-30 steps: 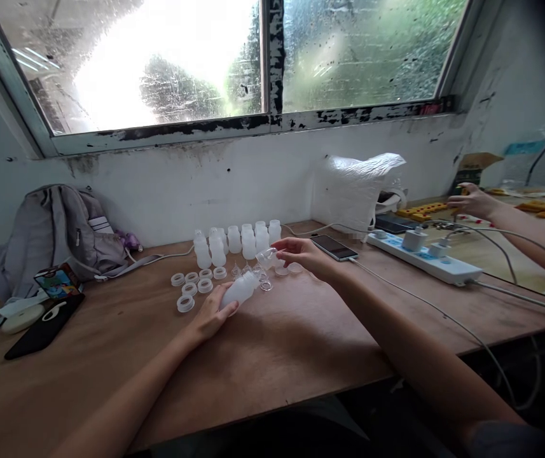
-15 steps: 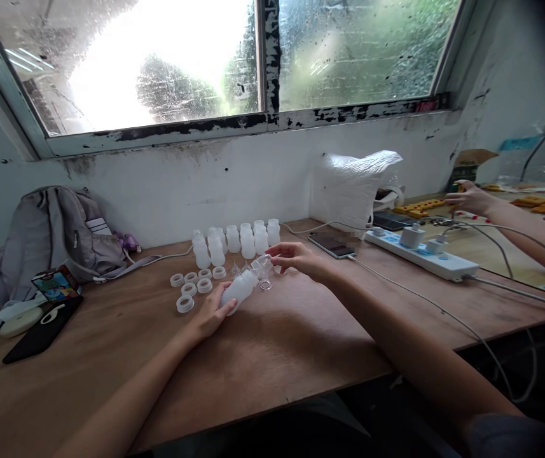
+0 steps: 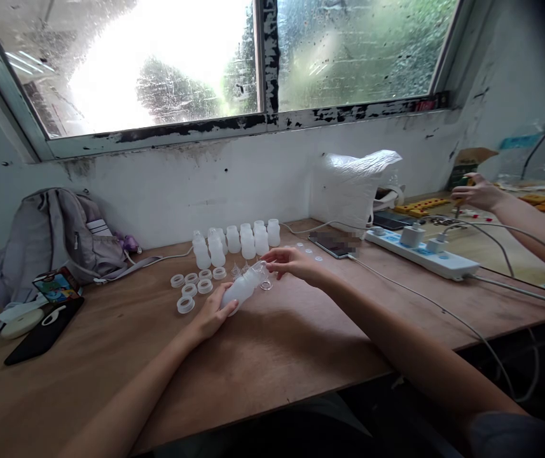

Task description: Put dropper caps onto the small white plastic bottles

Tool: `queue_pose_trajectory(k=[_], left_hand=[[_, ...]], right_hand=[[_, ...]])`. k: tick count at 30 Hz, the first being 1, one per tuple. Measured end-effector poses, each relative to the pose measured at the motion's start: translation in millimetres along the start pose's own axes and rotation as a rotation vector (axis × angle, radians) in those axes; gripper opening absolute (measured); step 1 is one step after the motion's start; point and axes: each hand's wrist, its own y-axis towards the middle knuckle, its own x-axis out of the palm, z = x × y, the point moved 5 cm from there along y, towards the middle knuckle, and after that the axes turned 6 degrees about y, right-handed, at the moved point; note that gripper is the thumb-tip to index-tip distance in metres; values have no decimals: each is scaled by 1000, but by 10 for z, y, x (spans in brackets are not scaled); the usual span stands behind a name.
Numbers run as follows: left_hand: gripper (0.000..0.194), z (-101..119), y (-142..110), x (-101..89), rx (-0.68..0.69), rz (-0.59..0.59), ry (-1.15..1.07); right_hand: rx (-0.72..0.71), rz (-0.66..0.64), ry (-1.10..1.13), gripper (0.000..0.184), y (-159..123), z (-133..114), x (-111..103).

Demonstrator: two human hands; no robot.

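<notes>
My left hand (image 3: 215,313) is closed around a frosted white baby bottle (image 3: 240,292), tilted with its mouth up and to the right. My right hand (image 3: 291,263) pinches a clear, teat-like piece (image 3: 259,268) at the bottle's mouth; whether it is seated there I cannot tell. Just below the right fingers, a clear ring-shaped piece (image 3: 266,285) lies on the table, and small clear pointed pieces are partly hidden behind the held bottle. Several white collar rings (image 3: 186,305) lie to the left. More frosted bottles (image 3: 247,242) stand in rows behind.
Small clear discs (image 3: 309,250) lie beside a phone (image 3: 334,244) on the wooden table (image 3: 272,362). A power strip (image 3: 422,254) with cables is at right, near another person's hand (image 3: 479,193). A grey backpack (image 3: 57,238) and black pouch (image 3: 43,334) are at left.
My right hand has moved slightly left, bringing the clear piece against the bottle's mouth. Small discs near the phone now show. The other person's hand has shifted slightly.
</notes>
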Motion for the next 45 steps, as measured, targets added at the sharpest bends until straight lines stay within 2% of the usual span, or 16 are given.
queue_pose_trajectory(k=[9, 24, 37, 45], left_hand=[[40, -31, 9, 5, 0, 6, -4], [37, 15, 32, 25, 5, -29, -104], [34, -22, 34, 21, 20, 18, -70], [34, -15, 19, 26, 26, 33, -32]], right_hand=[[-5, -6, 15, 34, 2, 5, 60], [24, -30, 105, 38, 73, 130, 43], [33, -51, 62, 35, 213, 144, 65], [38, -41, 68, 32, 176, 105, 83]])
